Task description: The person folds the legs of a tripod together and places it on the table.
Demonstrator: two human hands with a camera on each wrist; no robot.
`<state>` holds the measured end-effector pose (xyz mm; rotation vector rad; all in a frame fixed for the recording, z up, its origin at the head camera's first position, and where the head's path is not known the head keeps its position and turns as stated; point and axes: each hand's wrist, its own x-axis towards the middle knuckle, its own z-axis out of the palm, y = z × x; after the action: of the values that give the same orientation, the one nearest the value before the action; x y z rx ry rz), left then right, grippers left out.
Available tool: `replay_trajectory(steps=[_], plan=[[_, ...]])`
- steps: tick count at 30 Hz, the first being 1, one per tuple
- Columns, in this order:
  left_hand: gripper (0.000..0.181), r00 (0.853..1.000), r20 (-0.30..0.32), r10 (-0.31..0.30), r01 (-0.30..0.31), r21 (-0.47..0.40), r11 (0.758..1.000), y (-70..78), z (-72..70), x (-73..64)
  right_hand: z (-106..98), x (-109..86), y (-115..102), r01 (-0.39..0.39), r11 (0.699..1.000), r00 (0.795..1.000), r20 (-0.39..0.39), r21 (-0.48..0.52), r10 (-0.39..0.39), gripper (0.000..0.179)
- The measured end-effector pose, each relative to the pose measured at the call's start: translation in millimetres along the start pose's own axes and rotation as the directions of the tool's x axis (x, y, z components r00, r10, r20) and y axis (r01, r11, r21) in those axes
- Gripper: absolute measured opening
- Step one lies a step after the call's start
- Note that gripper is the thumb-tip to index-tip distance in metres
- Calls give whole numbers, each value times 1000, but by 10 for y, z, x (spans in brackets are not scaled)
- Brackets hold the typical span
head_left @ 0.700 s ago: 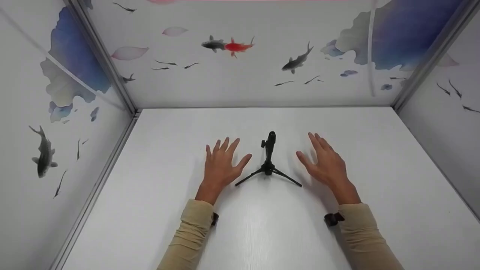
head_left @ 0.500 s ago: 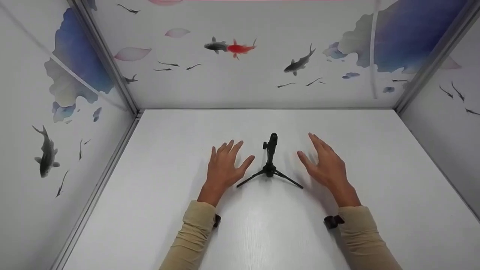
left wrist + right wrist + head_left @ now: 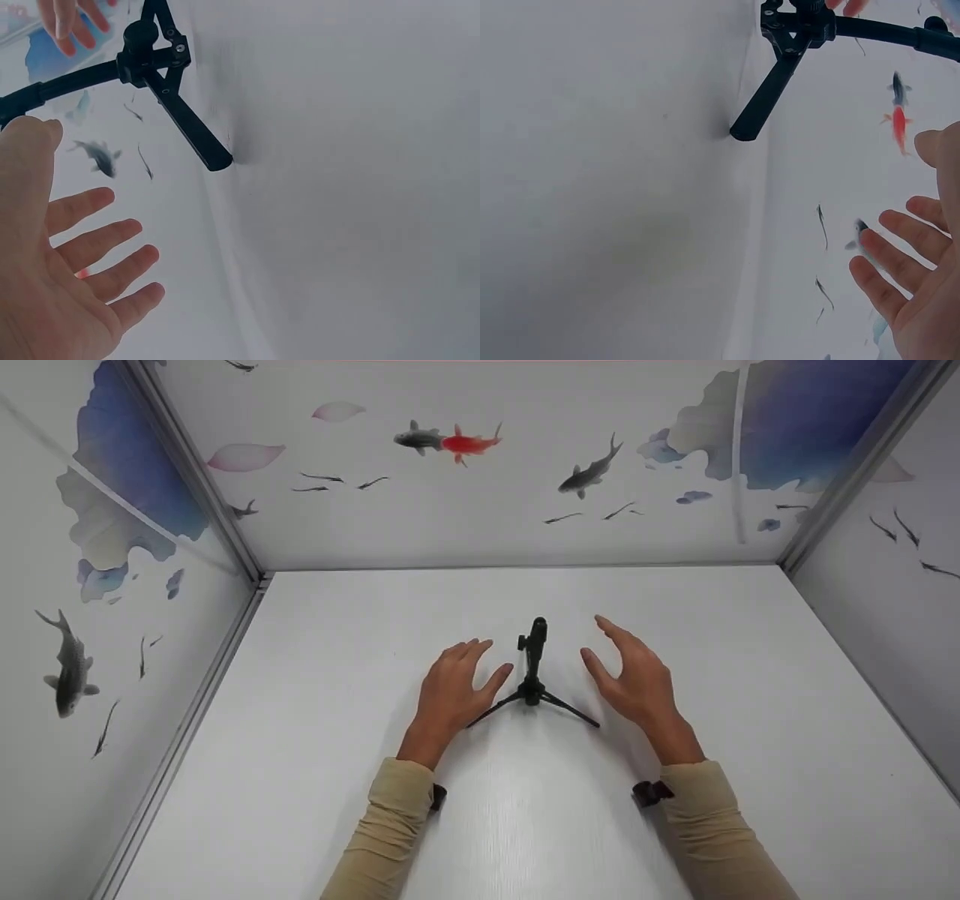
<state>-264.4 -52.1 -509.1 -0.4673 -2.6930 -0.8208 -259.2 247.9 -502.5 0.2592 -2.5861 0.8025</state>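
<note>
Between the two hands a small black tripod stand (image 3: 532, 690) stands upright on the white table, its legs spread and a small knob on the left of its upper part. My left hand (image 3: 452, 690) is just left of it, fingers extended and thumb pointing toward the post. To the right, my right hand (image 3: 639, 682) has its thumb and fingers spread apart, facing the stand. Neither hand holds anything. The left wrist view shows the tripod's leg (image 3: 191, 124) beyond the left palm (image 3: 52, 300). In the right wrist view, relaxed fingers (image 3: 900, 259) lie below the stand's hub (image 3: 802, 22).
The white tabletop (image 3: 300, 660) ends at a back wall (image 3: 480, 525) printed with fish and petals. Side walls rise at left (image 3: 45, 780) and right (image 3: 885, 607). Dark wrist devices (image 3: 649, 793) sit at both cuffs.
Both hands have come closer to the tripod stand, the left moving right and the right moving left. The stand stays put while the head view shifts slightly.
</note>
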Motion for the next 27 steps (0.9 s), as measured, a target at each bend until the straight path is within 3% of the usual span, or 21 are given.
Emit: replay_trajectory(steps=[8,15,27], plan=[[56,1000,-7,20,-20,-37,999,83,48,21,9,11,-92,96,994,994,-64,49,-93,56],[47,1000,-14,18,-19,-61,998,92,45,18,83,58,-181,182,972,983,-37,148,-178,54],[35,998,51,33,-25,-138,990,128,101,-4,144,56,-280,219,943,975,-17,250,-221,54]])
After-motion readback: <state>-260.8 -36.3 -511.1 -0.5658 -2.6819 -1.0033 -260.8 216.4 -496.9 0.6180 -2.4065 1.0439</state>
